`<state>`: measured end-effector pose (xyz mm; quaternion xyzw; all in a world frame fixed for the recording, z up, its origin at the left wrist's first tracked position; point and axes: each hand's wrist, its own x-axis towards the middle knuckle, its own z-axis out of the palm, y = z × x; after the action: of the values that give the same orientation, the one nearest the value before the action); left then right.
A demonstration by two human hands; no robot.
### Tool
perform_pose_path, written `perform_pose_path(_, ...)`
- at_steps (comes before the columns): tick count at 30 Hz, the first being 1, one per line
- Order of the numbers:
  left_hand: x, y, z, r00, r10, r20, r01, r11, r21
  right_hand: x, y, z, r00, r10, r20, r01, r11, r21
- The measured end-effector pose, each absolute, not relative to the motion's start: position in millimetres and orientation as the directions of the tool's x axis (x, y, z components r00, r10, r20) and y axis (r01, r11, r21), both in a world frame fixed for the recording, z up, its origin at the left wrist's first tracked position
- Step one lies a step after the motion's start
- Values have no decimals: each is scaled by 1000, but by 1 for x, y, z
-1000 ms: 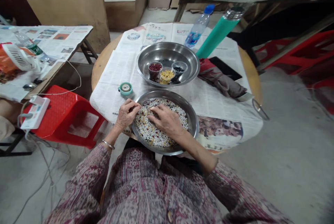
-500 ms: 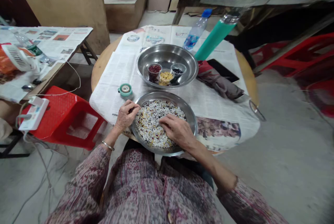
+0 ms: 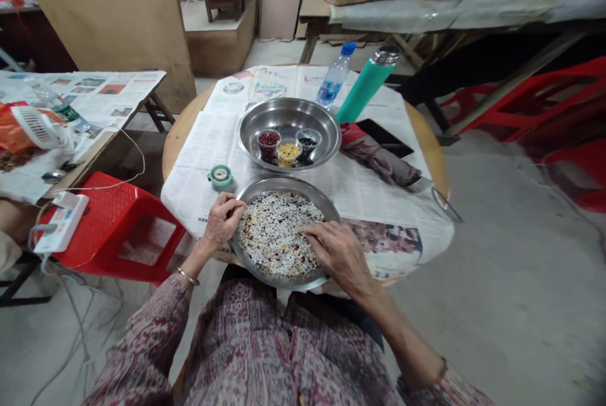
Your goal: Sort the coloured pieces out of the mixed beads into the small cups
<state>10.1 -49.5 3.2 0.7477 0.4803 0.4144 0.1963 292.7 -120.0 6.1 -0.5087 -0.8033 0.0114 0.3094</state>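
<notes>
A steel basin [image 3: 334, 206] at the table's near edge holds a mix of white grains [image 3: 279, 229] with dark red, yellow and black beans. My left hand [image 3: 223, 220] is at the basin's left rim, fingers curled and pressed together; what is in them, if anything, is hidden. My right hand [image 3: 338, 251] reaches over the right side of the mix, thumb and fingers pinched at its surface; whatever they hold is too small to name. Behind stands a second steel basin [image 3: 326, 119] with clear cups of red beans [image 3: 269, 139], yellow beans [image 3: 288, 151] and black beans [image 3: 307, 141].
Left of the basins lies a green tape roll [image 3: 220, 175]. A water bottle [image 3: 334, 77], green flask [image 3: 369, 84], black tablet [image 3: 388, 136] and folded umbrella [image 3: 383, 160] are at the right. A red stool [image 3: 118, 216] with a power strip [image 3: 62, 223] stands left.
My right hand has shifted slightly right within the basin, its fingers still pinched at the grains. My left hand remains by the left rim. The whole view has tilted up a little.
</notes>
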Motion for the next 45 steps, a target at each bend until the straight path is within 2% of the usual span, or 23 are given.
perform_pose_path(4,9,-52,8,223,827,516,644,-523,558,297,-128,5,-222,792,569,817,470,-335)
perform_pose_path(8,13,-64,23,293,773,563,772,-539,337,297,-135,-5,-157,804,574,796,447,-409)
perform_pose_path(10,20,-75,32,388,766,512,794,-560,236,296,-137,-11,-122,828,547,786,417,-456)
perform_pose_path(12,29,-88,39,505,768,394,771,-606,194,294,-137,-15,-93,851,518,779,385,-494)
perform_pose_path(14,40,-99,45,602,762,240,733,-646,211,293,-138,-16,-77,867,493,767,367,-526)
perform_pose_path(17,57,-110,51,666,745,33,705,-643,299,289,-139,-12,-55,875,480,731,363,-578)
perform_pose_path(21,79,-109,50,718,690,-91,664,-639,389,282,-141,-7,-11,854,521,689,384,-615)
perform_pose_path(27,106,-87,36,763,639,-99,624,-689,369,282,-142,-10,24,816,578,661,421,-621)
perform_pose_path(30,109,-72,36,712,701,-49,674,-662,326,283,-142,-13,51,799,599,640,434,-634)
perform_pose_path(36,89,-53,37,492,852,178,802,-524,288,283,-142,-15,97,807,582,610,413,-676)
perform_pose_path(40,71,-61,35,434,891,136,851,-455,263,283,-143,-17,111,818,564,599,398,-695)
perform_pose_path(42,68,-69,35,451,889,86,836,-454,308,283,-143,-18,116,816,566,600,397,-695)
perform_pose_path(45,72,-81,35,515,856,47,753,-478,452,283,-143,-19,110,814,570,611,397,-684)
